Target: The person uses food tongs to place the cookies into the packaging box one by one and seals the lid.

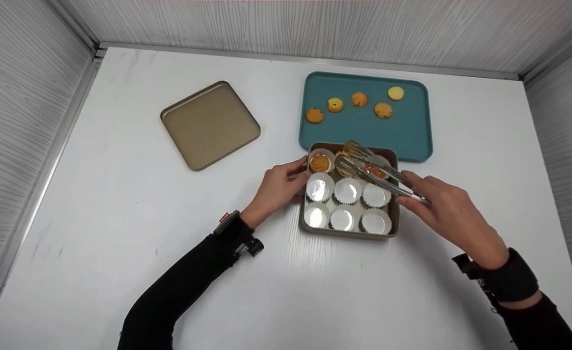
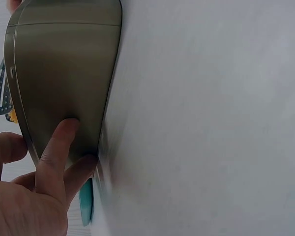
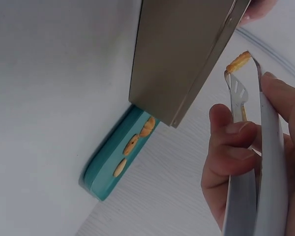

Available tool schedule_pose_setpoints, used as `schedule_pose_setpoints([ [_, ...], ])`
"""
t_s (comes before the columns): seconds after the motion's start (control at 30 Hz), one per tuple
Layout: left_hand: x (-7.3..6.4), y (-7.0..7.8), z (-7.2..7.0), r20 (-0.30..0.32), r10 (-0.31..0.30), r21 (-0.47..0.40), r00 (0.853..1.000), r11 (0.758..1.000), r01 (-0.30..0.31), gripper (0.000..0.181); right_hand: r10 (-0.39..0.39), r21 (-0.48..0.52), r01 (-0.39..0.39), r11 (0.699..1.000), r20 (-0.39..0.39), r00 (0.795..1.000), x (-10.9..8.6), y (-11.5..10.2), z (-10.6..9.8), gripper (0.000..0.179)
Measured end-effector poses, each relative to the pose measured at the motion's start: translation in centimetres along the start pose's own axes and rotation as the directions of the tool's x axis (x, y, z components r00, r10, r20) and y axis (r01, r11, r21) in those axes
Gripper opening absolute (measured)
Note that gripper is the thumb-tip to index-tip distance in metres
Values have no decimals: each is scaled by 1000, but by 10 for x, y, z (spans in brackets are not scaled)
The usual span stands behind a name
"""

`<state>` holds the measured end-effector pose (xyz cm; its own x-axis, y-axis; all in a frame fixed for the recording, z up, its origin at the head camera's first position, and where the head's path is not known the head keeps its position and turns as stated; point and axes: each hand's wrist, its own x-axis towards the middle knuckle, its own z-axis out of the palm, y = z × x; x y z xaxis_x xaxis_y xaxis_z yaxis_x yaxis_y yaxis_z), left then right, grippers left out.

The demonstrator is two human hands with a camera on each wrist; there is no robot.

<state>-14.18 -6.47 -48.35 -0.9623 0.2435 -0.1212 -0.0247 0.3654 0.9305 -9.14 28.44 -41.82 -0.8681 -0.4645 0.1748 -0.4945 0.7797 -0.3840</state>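
A square gold-brown tin (image 1: 349, 234) holds rows of white paper cups (image 1: 347, 190). Under its far rim, a swirled cookie (image 1: 320, 164) sits in the far-left cup, and a reddish-orange cookie (image 1: 375, 170) shows at the far right. My right hand (image 1: 443, 206) grips metal tongs (image 1: 388, 186), whose slotted heads are over the tin's far row. Between those heads, a golden cookie (image 3: 238, 62) is pinched above the rim in the right wrist view. My left hand (image 1: 278, 189) touches the tin's left side, its extended fingers (image 2: 59, 147) against the outer wall.
A teal tray (image 1: 363, 133) with several cookies (image 1: 359, 99) lies beyond the tin, its near edge partly hidden by it. To the left, a gold-brown square lid (image 1: 211, 126) lies on the white table (image 1: 135, 204). Pale wood-grain panels stand behind and at both sides.
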Motion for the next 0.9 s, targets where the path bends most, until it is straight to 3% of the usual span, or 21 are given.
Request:
schedule_pose_setpoints([
  [0.17,0,-1,1,8,3,4,1000,1000,-3,49,-30,-37,31,999,38,999,1,-5,3,56],
  [0.43,1,-1,0,25,15,21,1000,1000,-16,50,-136,-148,144,978,63,989,7,-15,9,54],
  [0.67,2,0,-1,51,0,-43,999,999,2,50,-142,-204,163,965,117,983,12,-24,13,57],
  [0.9,2,-1,-1,43,-7,-45,999,999,9,50,-179,-236,204,950,123,976,16,-28,17,57],
])
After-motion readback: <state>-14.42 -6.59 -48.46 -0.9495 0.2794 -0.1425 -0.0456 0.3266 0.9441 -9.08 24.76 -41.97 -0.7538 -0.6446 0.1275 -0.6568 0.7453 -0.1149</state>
